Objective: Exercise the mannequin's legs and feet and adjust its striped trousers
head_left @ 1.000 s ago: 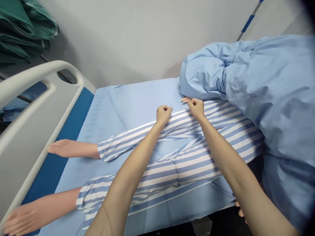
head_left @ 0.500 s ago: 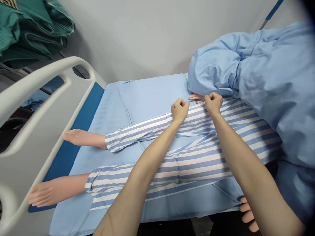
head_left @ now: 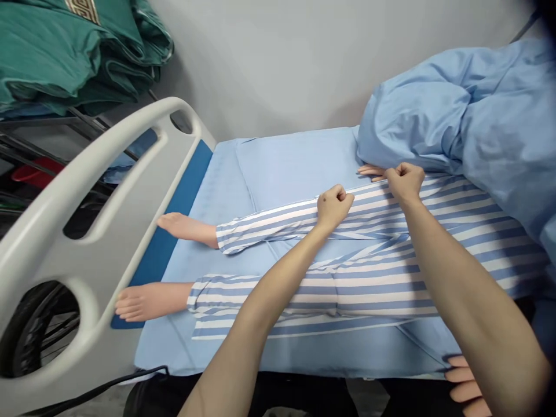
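Note:
A lifelike manikin's legs in blue-and-white striped trousers (head_left: 369,286) lie along a bed with a light blue sheet (head_left: 299,156). My left hand (head_left: 334,207) is closed on the upper edge of the far trouser leg, around the knee. Further up the same leg, my right hand (head_left: 406,180) pinches the cloth near the thigh, right beside the manikin's far hand (head_left: 371,171). Both fists hide the cloth inside them. The bare feet (head_left: 136,302) point toward the footboard. A bunched blue quilt (head_left: 417,121) covers the manikin's upper part.
A white and blue footboard (head_left: 145,156) with cut-out openings stands at the left. Behind it are folded green cloth (head_left: 56,63) on a metal frame and a wheel (head_left: 26,336). A grey wall (head_left: 282,63) runs along the far side. The manikin's near hand (head_left: 467,382) extends past the bed edge.
The view has turned left, showing more of the footboard. My left hand has shifted slightly along the trouser leg toward the foot, widening the gap between my hands. My right hand keeps its place.

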Available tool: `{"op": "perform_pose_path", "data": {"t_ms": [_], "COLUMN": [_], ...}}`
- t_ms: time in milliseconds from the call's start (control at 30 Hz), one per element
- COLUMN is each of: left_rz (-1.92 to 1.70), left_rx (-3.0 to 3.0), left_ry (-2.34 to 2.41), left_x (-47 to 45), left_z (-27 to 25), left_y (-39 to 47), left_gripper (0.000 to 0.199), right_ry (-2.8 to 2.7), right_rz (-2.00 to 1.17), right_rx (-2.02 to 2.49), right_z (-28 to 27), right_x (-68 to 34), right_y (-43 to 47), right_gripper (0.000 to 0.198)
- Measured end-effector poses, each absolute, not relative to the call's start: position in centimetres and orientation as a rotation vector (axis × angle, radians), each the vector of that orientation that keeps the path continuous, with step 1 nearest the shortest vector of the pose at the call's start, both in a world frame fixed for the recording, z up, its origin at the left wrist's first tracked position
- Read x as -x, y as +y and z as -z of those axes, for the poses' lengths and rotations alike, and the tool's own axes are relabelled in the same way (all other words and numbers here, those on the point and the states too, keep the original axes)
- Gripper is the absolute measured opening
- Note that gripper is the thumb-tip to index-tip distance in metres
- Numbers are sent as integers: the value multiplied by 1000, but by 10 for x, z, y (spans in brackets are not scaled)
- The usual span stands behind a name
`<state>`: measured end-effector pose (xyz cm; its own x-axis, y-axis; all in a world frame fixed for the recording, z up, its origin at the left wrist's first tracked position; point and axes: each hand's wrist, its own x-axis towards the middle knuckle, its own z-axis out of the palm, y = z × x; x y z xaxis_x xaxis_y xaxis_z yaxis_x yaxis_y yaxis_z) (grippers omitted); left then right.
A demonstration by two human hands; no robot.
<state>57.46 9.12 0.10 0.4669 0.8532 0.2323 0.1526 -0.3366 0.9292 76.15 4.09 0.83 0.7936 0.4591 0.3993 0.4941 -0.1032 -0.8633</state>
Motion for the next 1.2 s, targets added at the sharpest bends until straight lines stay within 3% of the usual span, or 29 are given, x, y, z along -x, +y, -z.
{"op": "perform_pose_path", "data": {"t_ms": [200, 400, 533, 733, 933, 1200], "left_rz": [-902, -1030, -1103, -1222, -1290, -1216], "left_rx": [-1701, -1621, -1492, -1209, -1223, -1277], "left_ry": [777, 920, 984, 1001, 1009, 1343], "left_x": [-459, -340, -296, -290, -311, -331], "left_z": [-9, -17, -9, -6, -16, 22], "left_y": [82, 71, 78, 112, 149, 194], "left_gripper": [29, 34, 35, 31, 30, 31], "right_ry": [-643, -745, -941, -967, -812, -762], "right_rz": [-21, -423, -568, -672, -850, -769], "right_rx": [1616, 1488, 1419, 1252, 1356, 1268], "right_z": [-8, 10, -10, -43, -3, 6], "right_x": [-723, -580, -498, -428, -383, -434], "right_y": [27, 14, 30, 109, 175, 180], "right_gripper": [37, 39, 39, 38, 31, 33]}}
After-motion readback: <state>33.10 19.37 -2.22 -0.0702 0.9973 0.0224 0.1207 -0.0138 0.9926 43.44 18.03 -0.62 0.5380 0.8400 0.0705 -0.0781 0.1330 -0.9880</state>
